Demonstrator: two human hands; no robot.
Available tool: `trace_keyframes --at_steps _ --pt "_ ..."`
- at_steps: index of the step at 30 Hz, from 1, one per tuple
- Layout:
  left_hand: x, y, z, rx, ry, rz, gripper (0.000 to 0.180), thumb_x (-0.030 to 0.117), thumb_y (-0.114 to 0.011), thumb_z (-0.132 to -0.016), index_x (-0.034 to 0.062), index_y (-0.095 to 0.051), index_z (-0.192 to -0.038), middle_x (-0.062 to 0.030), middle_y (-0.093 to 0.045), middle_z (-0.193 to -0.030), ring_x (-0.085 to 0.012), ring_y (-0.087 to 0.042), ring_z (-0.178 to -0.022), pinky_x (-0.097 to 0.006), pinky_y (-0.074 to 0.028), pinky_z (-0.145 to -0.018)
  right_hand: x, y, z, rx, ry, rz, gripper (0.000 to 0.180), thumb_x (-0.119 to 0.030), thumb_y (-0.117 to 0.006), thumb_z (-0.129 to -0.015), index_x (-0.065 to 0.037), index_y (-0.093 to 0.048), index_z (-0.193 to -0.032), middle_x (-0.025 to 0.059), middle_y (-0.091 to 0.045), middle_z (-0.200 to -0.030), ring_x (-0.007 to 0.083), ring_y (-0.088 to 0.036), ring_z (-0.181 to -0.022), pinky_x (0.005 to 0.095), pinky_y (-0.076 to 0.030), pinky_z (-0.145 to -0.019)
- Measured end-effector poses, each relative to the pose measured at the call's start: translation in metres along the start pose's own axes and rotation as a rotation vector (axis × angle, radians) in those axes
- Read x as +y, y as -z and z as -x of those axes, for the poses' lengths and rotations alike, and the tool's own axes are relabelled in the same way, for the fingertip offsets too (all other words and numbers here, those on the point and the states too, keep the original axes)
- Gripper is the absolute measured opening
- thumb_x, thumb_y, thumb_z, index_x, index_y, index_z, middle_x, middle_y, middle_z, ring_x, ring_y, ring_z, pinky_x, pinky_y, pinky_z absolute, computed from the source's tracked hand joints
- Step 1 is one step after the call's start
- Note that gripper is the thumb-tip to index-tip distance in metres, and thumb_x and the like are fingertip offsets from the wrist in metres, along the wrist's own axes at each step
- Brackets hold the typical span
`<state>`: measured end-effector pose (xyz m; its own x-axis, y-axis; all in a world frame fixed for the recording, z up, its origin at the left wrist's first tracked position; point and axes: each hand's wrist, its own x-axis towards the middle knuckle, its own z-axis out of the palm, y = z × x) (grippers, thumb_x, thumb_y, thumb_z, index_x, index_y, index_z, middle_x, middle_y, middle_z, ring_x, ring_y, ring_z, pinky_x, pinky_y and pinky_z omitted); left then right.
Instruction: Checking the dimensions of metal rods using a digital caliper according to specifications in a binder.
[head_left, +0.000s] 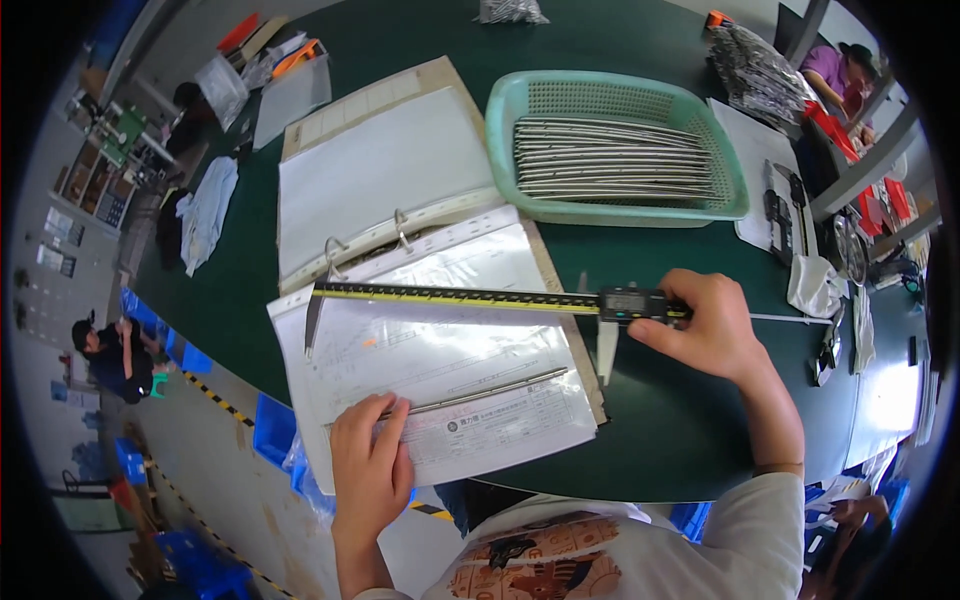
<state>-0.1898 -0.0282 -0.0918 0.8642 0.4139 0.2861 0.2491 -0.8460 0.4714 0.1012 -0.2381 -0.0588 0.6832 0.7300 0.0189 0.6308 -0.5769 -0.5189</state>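
A long digital caliper (470, 296) lies across the upper part of a drawing sheet, its jaws spread wide and pointing toward me. My right hand (705, 325) is closed round its display end, thumb below the slider. Nearer to me, a thin metal rod (490, 388) rests aslant on the printed sheet (530, 425) in a clear sleeve. My left hand (372, 455) is at the rod's left end, fingertips pressed on it and covering that end. The rod and the caliper are apart. Under both lies an open ring binder (435, 85).
Beyond the binder stands a green plastic basket (735, 195) with many similar rods (615, 160). To its right are a second caliper (778, 215), a white cloth (812, 287) and bagged parts (755, 75). A pale cloth (208, 210) lies at the table's left. Other people sit farther off.
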Motion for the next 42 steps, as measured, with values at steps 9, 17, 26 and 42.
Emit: trace_keyframes --at_steps 9,17,26,42 --pt "-0.011 0.014 0.007 -0.206 -0.184 -0.364 0.02 0.003 -0.064 -0.071 0.0049 -0.065 -0.091 -0.0099 -0.056 -0.087 -0.0293 -0.057 -0.081 -0.04 -0.047 -0.07 0.016 -0.013 -0.012 0.014 0.097 0.065 0.048 -0.052 -0.071 -0.068 -0.005 -0.061 -0.068 0.0103 -0.06 -0.058 0.0302 -0.061 -0.056 0.0395 -0.048 -0.053" --pt "0.023 0.09 -0.037 0.031 -0.211 -0.448 0.017 -0.003 -0.055 -0.079 0.0017 -0.054 -0.096 -0.0154 -0.053 -0.088 -0.033 -0.053 -0.086 -0.039 -0.043 -0.075 0.023 -0.026 0.001 -0.024 0.312 0.046 0.05 -0.056 -0.065 -0.073 -0.007 -0.056 -0.067 0.0112 -0.056 -0.052 0.0321 -0.058 -0.05 0.0421 -0.045 -0.045" --pt "0.088 -0.03 -0.231 0.005 -0.524 -0.407 0.02 -0.004 -0.057 -0.076 0.0025 -0.054 -0.094 -0.0157 -0.049 -0.093 -0.0337 -0.057 -0.082 -0.041 -0.048 -0.066 0.043 -0.064 0.004 0.243 0.592 0.129 0.05 -0.052 -0.059 -0.08 -0.007 -0.047 -0.063 0.0077 -0.05 -0.052 0.0251 -0.054 -0.042 0.0368 -0.041 -0.038" --pt "0.092 -0.108 -0.304 -0.446 -0.539 -0.182 0.016 0.008 -0.055 -0.086 0.0056 -0.066 -0.097 -0.011 -0.059 -0.09 -0.0301 -0.059 -0.086 -0.038 -0.047 -0.073 0.042 -0.074 -0.003 0.316 0.615 0.146 0.052 -0.055 -0.057 -0.08 -0.008 -0.043 -0.063 0.004 -0.046 -0.053 0.0214 -0.05 -0.041 0.0336 -0.04 -0.039"
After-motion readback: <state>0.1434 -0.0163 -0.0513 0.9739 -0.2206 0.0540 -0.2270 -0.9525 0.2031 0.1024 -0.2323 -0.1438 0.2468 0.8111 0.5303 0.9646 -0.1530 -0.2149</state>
